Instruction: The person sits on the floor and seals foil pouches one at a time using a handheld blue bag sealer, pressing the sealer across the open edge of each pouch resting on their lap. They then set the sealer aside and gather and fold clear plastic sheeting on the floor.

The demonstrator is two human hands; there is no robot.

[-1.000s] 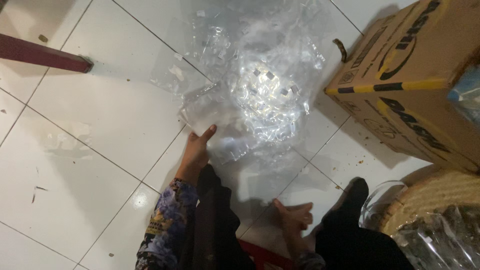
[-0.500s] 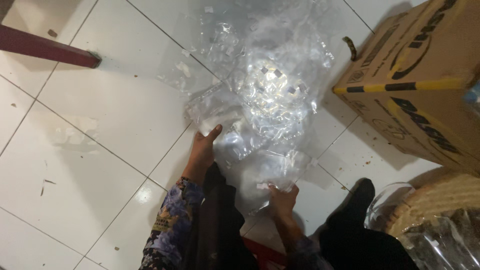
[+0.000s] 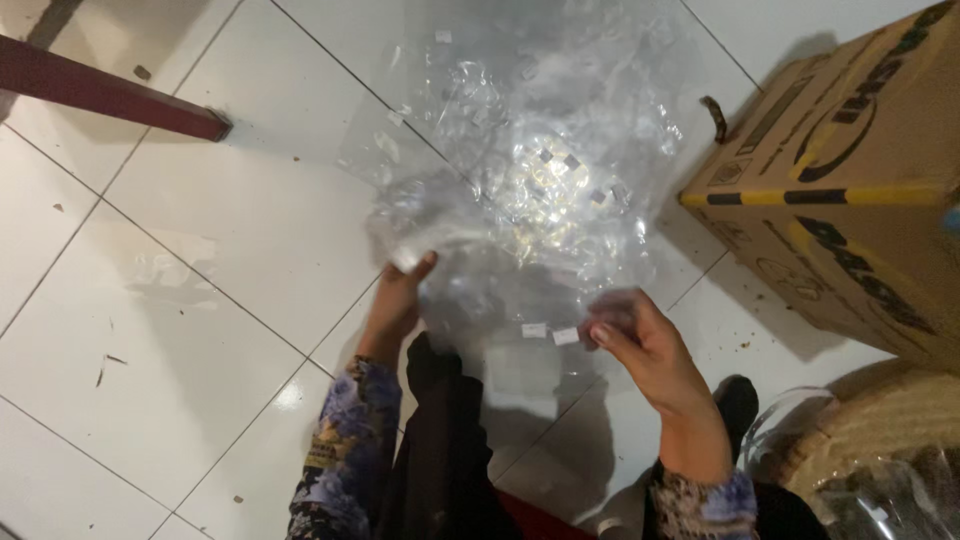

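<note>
Clear plastic bags (image 3: 540, 180) were seen heaped in a loose, crumpled pile on the white tiled floor (image 3: 200, 260), spread out beyond and above the fingers of both hands. A large cardboard box (image 3: 850, 190) with black and yellow markings was stood well off to the right of the right fingers, and a woven basket (image 3: 890, 440) was set below it, close by the right wrist. A dark red bar (image 3: 110, 95) was laid on the tiles, well away up and to the left of the left fingers.

The left hand (image 3: 395, 305) was reached forward, its fingers closed on the near left edge of the pile, with a small white tab showing right at the thumb tip. The right hand (image 3: 645, 345) was raised at the near right edge; its fingers were pinched together on a thin film of plastic, though blur left the exact grip hard to make out.

Judging from this, the sheet would be best handled if it were held taut between the two pinches and lifted slowly, so that a single bag is peeled free and the rest are not dragged along. Small white labels (image 3: 548, 330) were scattered between the two hands; a grip kept clear of them would probably be less likely to slip.
</note>
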